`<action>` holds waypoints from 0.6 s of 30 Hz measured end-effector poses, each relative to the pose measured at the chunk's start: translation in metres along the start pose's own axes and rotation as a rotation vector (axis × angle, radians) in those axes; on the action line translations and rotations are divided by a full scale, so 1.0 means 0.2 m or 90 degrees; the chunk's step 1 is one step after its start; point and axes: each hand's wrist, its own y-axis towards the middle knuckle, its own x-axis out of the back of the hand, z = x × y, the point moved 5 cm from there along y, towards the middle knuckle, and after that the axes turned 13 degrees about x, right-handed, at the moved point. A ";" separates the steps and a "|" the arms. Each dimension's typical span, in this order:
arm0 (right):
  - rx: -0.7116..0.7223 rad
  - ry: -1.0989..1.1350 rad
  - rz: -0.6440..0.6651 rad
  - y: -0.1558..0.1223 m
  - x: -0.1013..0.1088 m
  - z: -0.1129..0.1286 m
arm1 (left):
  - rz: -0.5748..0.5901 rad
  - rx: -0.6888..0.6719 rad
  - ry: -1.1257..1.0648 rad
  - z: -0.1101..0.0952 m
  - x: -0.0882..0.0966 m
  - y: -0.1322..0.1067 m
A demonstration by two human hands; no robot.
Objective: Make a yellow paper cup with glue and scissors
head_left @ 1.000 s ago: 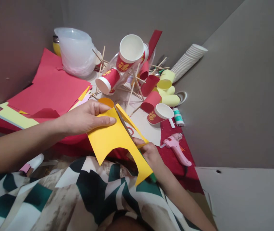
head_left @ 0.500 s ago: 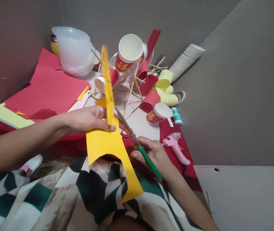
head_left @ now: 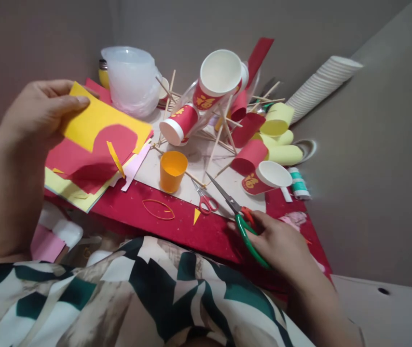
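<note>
At the left, my left hand (head_left: 45, 111) pinches a piece of yellow paper (head_left: 86, 115) with a rounded notch cut from its lower edge. It hovers over a stack of red paper (head_left: 72, 161). A narrow yellow strip (head_left: 115, 159) appears just below the notch; whether it lies on the stack or is in the air, I cannot tell. My right hand (head_left: 281, 246) grips scissors (head_left: 235, 208) with green handles, blades together and pointing up-left over the table edge. Near their tip lie small red-handled scissors (head_left: 207, 203) and a small yellow triangle (head_left: 196, 216).
An orange paper cup (head_left: 173, 176) stands mid-table. Behind it are red paper cups (head_left: 206, 94), crossed wooden sticks (head_left: 224, 127), red and yellow paper tubes (head_left: 251, 154), and a whitish bucket (head_left: 130, 79). Stacked white cups (head_left: 323, 86) lean at the wall. A rubber band (head_left: 158, 209) lies in front.
My left hand has moved left and up with the yellow paper, away from the scissors. My right hand has shifted slightly right, still with the scissors. The view has turned somewhat, uncovering the orange cup.
</note>
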 end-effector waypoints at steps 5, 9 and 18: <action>-0.006 -0.134 0.035 0.03 -0.03 -0.02 | -0.221 0.026 0.060 0.21 0.14 0.36; -0.005 -0.124 0.051 0.04 -0.03 -0.03 | -0.209 0.091 0.152 0.35 0.18 0.49; -0.027 -0.080 0.023 0.05 -0.02 -0.09 | -0.309 -0.086 0.541 0.26 0.14 0.26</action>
